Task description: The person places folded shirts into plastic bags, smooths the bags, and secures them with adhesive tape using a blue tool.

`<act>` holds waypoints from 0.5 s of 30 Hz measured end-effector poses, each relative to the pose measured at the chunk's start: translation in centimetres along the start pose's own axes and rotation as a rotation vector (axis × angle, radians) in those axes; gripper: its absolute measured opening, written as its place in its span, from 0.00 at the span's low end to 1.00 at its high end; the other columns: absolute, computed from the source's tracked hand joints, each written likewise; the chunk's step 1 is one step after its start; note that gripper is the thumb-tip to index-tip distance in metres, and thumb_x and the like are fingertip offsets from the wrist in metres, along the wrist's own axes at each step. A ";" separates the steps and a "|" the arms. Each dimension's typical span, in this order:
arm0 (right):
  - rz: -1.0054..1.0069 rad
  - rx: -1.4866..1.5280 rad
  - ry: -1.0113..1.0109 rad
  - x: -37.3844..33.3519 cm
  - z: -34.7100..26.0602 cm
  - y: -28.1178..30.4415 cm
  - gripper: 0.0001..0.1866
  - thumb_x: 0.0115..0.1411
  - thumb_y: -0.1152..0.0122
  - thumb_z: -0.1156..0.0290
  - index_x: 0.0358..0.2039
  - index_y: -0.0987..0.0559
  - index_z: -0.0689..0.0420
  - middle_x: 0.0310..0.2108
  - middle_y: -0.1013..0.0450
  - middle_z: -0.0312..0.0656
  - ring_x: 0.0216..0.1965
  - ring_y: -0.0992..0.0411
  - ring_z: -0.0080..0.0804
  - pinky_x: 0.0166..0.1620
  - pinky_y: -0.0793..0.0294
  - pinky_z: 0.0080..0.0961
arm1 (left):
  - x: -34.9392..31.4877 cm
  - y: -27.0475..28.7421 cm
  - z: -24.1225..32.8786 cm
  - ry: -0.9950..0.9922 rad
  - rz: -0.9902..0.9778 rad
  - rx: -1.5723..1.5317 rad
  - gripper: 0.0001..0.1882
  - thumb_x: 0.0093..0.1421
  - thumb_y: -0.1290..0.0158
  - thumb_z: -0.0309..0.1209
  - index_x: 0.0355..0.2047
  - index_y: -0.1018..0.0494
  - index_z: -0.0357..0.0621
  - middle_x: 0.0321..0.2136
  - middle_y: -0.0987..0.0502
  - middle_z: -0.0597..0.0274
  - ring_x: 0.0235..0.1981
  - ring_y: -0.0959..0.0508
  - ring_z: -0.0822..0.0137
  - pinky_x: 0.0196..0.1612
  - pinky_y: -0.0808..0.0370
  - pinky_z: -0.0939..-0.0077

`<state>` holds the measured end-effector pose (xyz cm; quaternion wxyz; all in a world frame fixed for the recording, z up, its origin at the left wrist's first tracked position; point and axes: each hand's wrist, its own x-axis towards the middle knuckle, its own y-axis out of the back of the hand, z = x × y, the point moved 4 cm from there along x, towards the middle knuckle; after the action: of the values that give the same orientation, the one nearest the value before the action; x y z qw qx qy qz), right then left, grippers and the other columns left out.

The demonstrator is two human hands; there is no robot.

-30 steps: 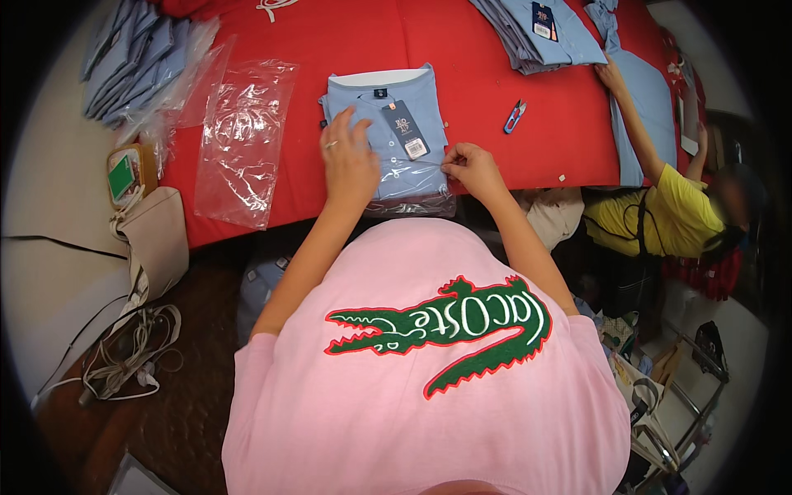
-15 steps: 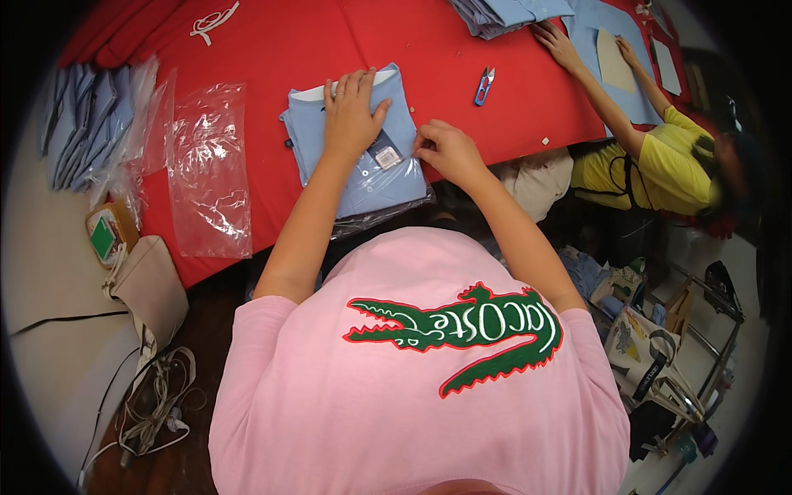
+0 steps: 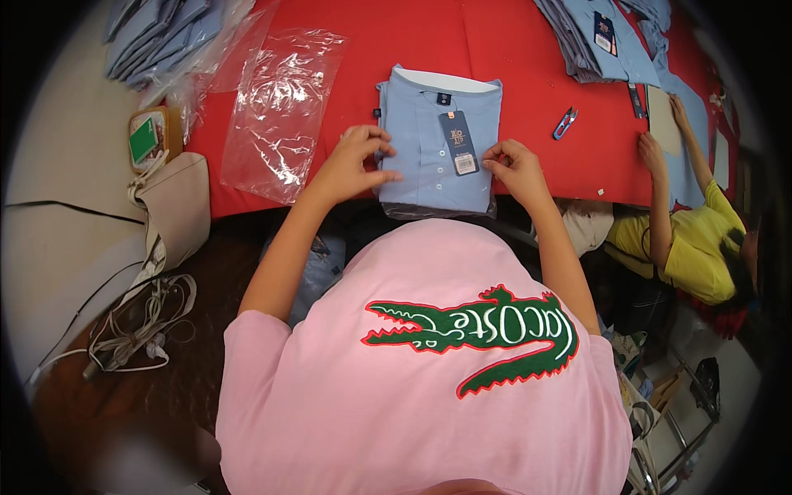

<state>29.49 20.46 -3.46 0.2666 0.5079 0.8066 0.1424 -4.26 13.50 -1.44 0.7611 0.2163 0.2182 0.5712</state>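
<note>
A folded light-blue shirt [image 3: 412, 157] lies on the red-covered table in front of me, its white collar inside facing away. Clear plastic shows under and around its near edge. On its front rests a dark-blue hang tag [image 3: 459, 142] with a white sticker. My left hand [image 3: 360, 165] is at the shirt's left edge, thumb and fingers apart, holding nothing. At the right edge, beside the tag, my right hand [image 3: 516, 170] has its fingertips pinched together; what sits between them is too small to make out.
A clear plastic bag [image 3: 285, 115] lies flat to the left, near stacked blue garments [image 3: 161, 37]. Blue thread snips [image 3: 565, 123] lie to the right. Beyond, a person in yellow [image 3: 701, 247] handles a beige card [image 3: 662, 120] beside more folded shirts [image 3: 594, 41].
My left hand has lifted off the shirt's top and moved to its left edge, opening the view of the tag. The tag now lies straighter. The whole view has shifted.
</note>
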 end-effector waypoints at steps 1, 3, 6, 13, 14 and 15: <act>-0.011 0.048 -0.021 0.1 0.2 -0.4 0.07 0.58 0.26 0.79 0.37 0.15 0.64 0.33 0.24 0.39 0.32 0.25 0.26 0.39 0.24 0.29 | -1.4 -0.2 0.3 -0.013 0.006 0.020 0.14 0.58 0.28 0.34 0.43 0.15 0.43 0.58 0.24 0.58 0.64 0.29 0.54 0.67 0.31 0.59; 0.000 0.061 -0.013 0.5 0.1 -0.7 0.07 0.58 0.26 0.79 0.36 0.15 0.64 0.33 0.24 0.40 0.32 0.25 0.26 0.40 0.23 0.28 | -2.9 -0.6 0.0 -0.016 0.043 0.059 0.12 0.57 0.28 0.32 0.39 0.16 0.43 0.55 0.23 0.59 0.62 0.28 0.54 0.65 0.30 0.59; -0.046 0.007 0.048 0.8 -0.5 -0.9 0.06 0.58 0.25 0.78 0.36 0.14 0.64 0.34 0.23 0.40 0.34 0.24 0.27 0.42 0.22 0.27 | -4.0 -1.0 -0.9 0.042 0.086 0.100 0.09 0.55 0.29 0.30 0.34 0.16 0.42 0.48 0.20 0.59 0.57 0.25 0.53 0.60 0.28 0.58; -0.155 -0.149 0.068 0.8 -1.7 -1.6 0.07 0.58 0.26 0.77 0.35 0.15 0.64 0.35 0.22 0.42 0.35 0.22 0.33 0.42 0.22 0.30 | -3.1 -1.3 -1.6 0.188 0.040 0.246 0.06 0.59 0.35 0.28 0.35 0.20 0.40 0.36 0.18 0.52 0.38 0.18 0.46 0.43 0.22 0.54; -0.104 -0.153 0.074 0.8 -1.6 -1.6 0.07 0.58 0.26 0.77 0.35 0.16 0.64 0.35 0.22 0.43 0.35 0.22 0.35 0.42 0.22 0.31 | -2.5 -1.5 -1.6 0.161 0.087 0.295 0.07 0.60 0.36 0.27 0.36 0.20 0.40 0.35 0.18 0.51 0.37 0.17 0.46 0.41 0.22 0.54; -0.050 -0.159 0.076 0.7 -1.3 -1.6 0.06 0.59 0.27 0.76 0.35 0.16 0.63 0.35 0.23 0.44 0.34 0.22 0.36 0.41 0.22 0.32 | -1.7 -1.7 -1.5 0.160 0.140 0.307 0.07 0.61 0.36 0.27 0.37 0.20 0.40 0.36 0.18 0.50 0.37 0.17 0.45 0.42 0.22 0.54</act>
<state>27.29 20.40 -3.38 0.2786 0.4592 0.8147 0.2186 -4.25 11.52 -3.46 0.6578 0.2985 0.3471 0.5981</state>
